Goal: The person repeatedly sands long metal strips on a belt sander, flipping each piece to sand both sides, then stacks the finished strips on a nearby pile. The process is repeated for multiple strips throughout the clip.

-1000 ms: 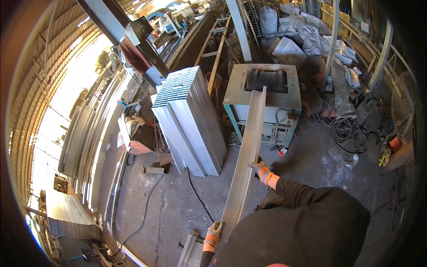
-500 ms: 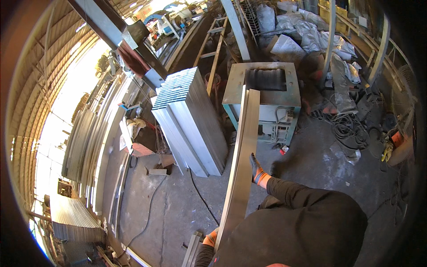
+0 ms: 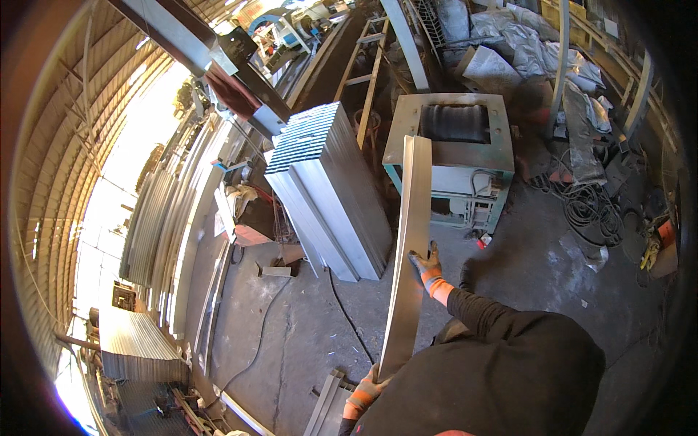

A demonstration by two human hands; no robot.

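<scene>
A long silvery metal profile stands tilted in front of me, its upper end before the machine with the dark roller. My left hand, in an orange and grey glove, is closed round its lower end; some fingers are hidden behind the metal. My right hand, gloved alike, rests against the profile's right face farther up, with thumb and fingers spread. To the left, a tall bundle of similar metal profiles stands close by, with one loose length leaning along its front.
The teal-framed machine stands ahead. Black cables cross the floor. Short metal profiles lie beside my left hand. Coiled hoses and silvery sheeting lie at right. Stacked long metal lines the left side.
The profile stands more upright, its lower end shifted slightly right with my left hand. My right hand's thumb has spread away from the metal. The whole view has shifted a little.
</scene>
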